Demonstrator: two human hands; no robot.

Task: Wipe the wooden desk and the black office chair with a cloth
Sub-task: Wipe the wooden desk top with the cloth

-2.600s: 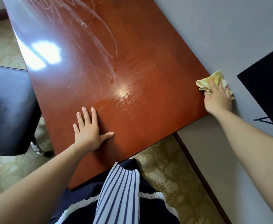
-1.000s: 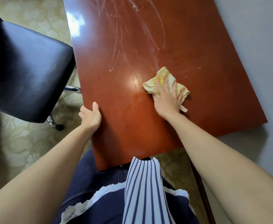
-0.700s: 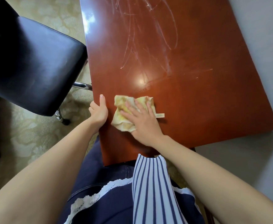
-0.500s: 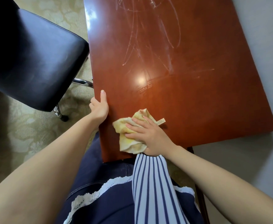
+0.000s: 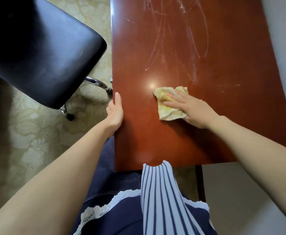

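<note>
A glossy reddish-brown wooden desk runs away from me, with pale streaks across its far half. A crumpled yellow cloth lies on its near half. My right hand presses flat on the cloth, fingers pointing left. My left hand grips the desk's left edge, thumb on top. The black office chair stands to the left of the desk, its padded seat turned toward me.
The chair's chrome legs and a caster rest on patterned beige carpet. A grey wall borders the desk on the right. A dark desk leg stands below the near edge. My striped top and navy skirt fill the bottom.
My right hand has swept the cloth from the far right corner across to the near edge, then back out toward the middle. My left hand moved from the desk top to its left edge.
</note>
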